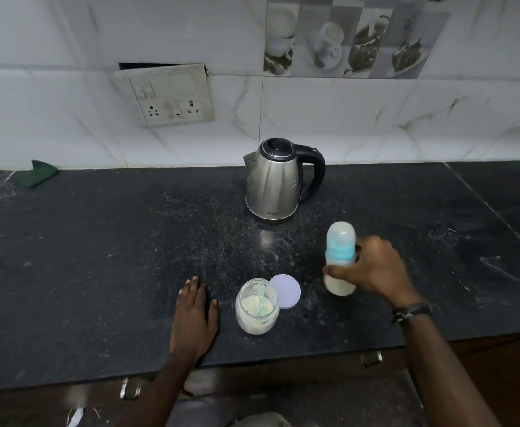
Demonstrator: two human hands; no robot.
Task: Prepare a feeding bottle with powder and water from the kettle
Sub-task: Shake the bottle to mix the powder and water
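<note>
My right hand [372,268] grips the feeding bottle [340,241] around its middle. The bottle stands upright, capped with a clear dome over a blue ring, with milky white liquid in its lower part. It looks slightly blurred. My left hand [192,318] lies flat and open on the black counter [98,272], left of the open powder jar [257,306]. A pale green scoop rests inside the jar on the powder. The jar's lilac lid [286,290] lies flat just behind it to the right. The steel kettle [275,180] with a black handle stands behind, lid closed.
Powder specks are scattered over the counter's middle. A green cloth [38,174] lies at the back left by the tiled wall. A socket panel [166,95] is on the wall. The counter's front edge runs just below my left wrist, with drawer handles beneath.
</note>
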